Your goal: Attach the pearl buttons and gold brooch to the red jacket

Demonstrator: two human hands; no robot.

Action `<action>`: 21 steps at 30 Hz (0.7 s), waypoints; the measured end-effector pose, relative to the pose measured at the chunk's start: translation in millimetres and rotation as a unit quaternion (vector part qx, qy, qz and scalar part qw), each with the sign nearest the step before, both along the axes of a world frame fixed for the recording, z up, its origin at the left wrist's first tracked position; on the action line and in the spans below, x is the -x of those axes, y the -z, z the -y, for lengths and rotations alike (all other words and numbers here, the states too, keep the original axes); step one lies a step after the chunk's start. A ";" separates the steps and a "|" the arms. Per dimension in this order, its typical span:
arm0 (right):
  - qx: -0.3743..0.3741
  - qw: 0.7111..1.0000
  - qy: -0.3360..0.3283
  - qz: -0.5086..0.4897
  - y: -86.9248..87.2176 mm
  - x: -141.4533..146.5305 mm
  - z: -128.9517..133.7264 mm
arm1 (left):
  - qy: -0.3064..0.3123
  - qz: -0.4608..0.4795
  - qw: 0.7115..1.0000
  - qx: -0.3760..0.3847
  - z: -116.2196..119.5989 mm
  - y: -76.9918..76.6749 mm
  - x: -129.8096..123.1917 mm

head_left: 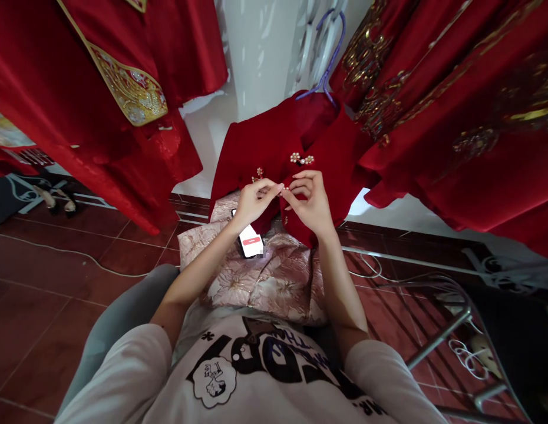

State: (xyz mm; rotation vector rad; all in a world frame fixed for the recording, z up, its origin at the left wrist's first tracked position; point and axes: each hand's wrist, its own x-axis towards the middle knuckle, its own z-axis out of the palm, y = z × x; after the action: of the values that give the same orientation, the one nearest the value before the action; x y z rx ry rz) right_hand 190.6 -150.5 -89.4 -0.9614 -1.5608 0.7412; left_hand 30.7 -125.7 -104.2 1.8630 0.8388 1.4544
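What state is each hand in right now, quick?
Left hand: closed in a pinch; anything held is too small to tell.
Right hand: half-curled beside the left; whether it grips anything can't be told.

Edges are seriously stretching — those shiny red embroidered garments (477, 182) on the right are looking soft. The glowing white rectangular phone screen (251, 246) is glaring, while the dark red tiled floor (39, 300) is looking pretty dim.

White printed T-shirt (265, 383), grey trousers (119, 321)
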 end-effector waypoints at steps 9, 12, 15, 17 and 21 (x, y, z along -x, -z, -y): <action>0.032 0.999 -0.029 -0.030 -2.3 -2.8 -1.4 | -0.218 -0.013 0.975 -0.052 -40.4 16.7 2.1; 0.033 0.998 -0.050 -0.013 0.2 -4.3 -4.0 | -0.177 -0.058 0.982 -0.012 -58.5 31.1 0.6; 0.032 0.998 -0.057 -0.008 1.8 -4.1 -5.5 | -0.160 -0.086 0.983 0.014 -65.4 39.2 -0.9; 0.031 0.998 -0.056 -0.011 2.3 -3.4 -6.0 | -0.180 -0.080 0.980 0.012 -65.2 40.3 -1.3; 0.040 0.998 -0.048 -0.019 1.4 -2.7 -6.3 | -0.179 -0.049 0.982 0.018 -63.3 36.2 0.1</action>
State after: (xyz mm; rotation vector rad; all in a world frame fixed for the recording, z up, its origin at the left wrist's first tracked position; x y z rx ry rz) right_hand 193.3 -144.2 -90.9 -0.9292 -1.5634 0.8900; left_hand 30.6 -62.4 -140.4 1.8346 1.2938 1.5526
